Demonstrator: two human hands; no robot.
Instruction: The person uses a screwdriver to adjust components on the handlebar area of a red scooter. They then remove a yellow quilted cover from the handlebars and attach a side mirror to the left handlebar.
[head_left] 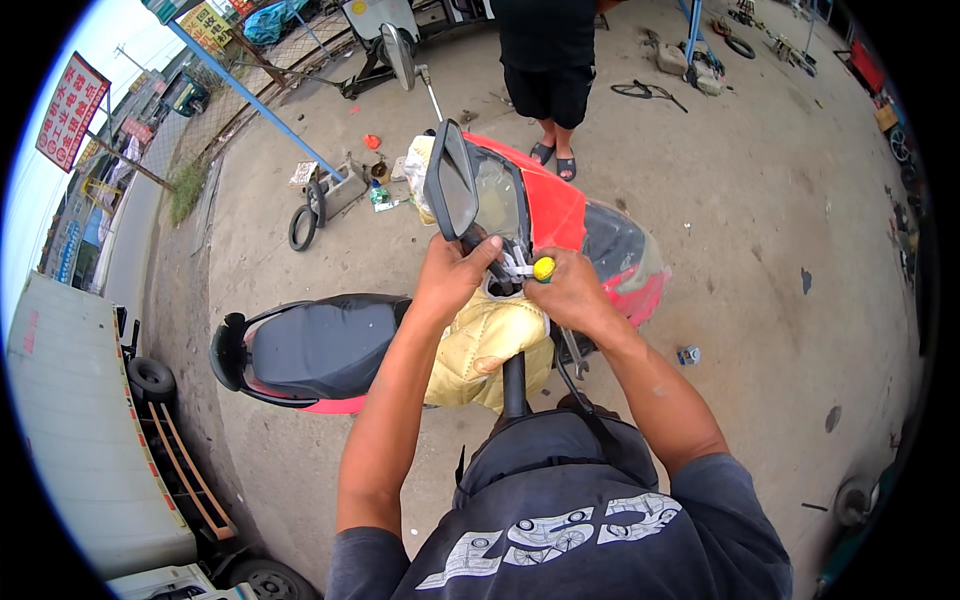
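A red scooter stands before me, its handlebar middle opened up so that pale wires show. My left hand is closed at the dark bar beside these wires, thumb and fingers pinched; what lies between them is hidden. My right hand grips a yellow-ended handle, seen end-on, right of the wires. Below that hand a metal open-ended wrench points downward; whether the fingers hold it too, I cannot tell. The black-framed mirror rises just beyond my left hand.
A quilted yellow cover hangs below the handlebar; the black seat is at left. A person in black shorts stands beyond the scooter. A blue post rises from a concrete block. A small can sits on the ground at right.
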